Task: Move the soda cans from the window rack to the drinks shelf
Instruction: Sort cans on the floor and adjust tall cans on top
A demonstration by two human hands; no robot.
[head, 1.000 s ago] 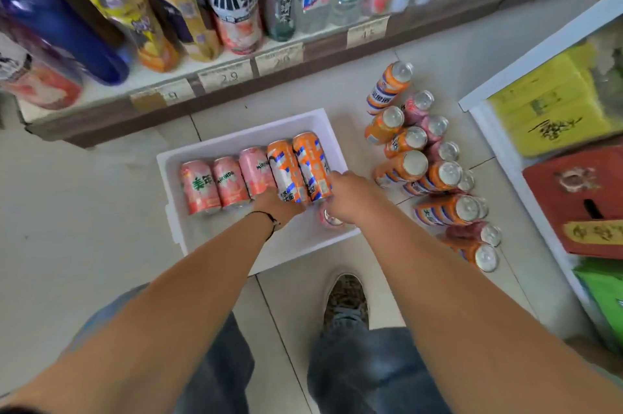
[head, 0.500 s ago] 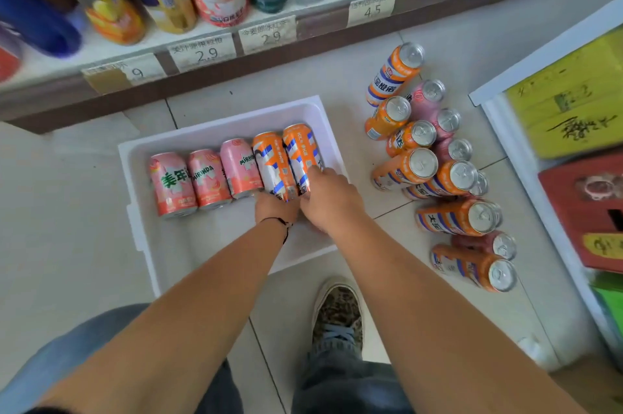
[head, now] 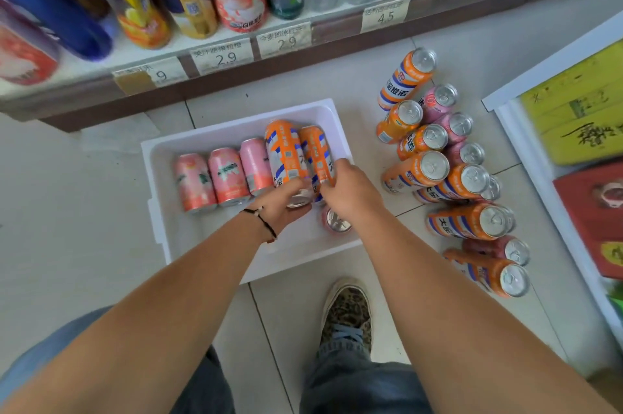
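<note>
A white foam box [head: 158,184] sits on the floor with three pink cans [head: 224,176] lying side by side at its left. My left hand [head: 286,201] grips the near end of a tall orange can [head: 285,150], which is tilted up from the box. My right hand [head: 347,189] holds the second orange can [head: 315,150] beside it. A pink can [head: 335,221] stands upright in the box just under my right wrist. Several orange and pink cans [head: 438,171] lie in a pile on the floor to the right.
The drinks shelf [head: 303,32] with bottles and price tags runs across the top. A white-framed rack [head: 526,144] with yellow and red packs stands at the right. My patterned shoe [head: 347,312] is planted on the tiles just below the box.
Both hands have closed on the two orange cans and raised their far ends off the box floor. The camera has shifted, so the box sits a little further right.
</note>
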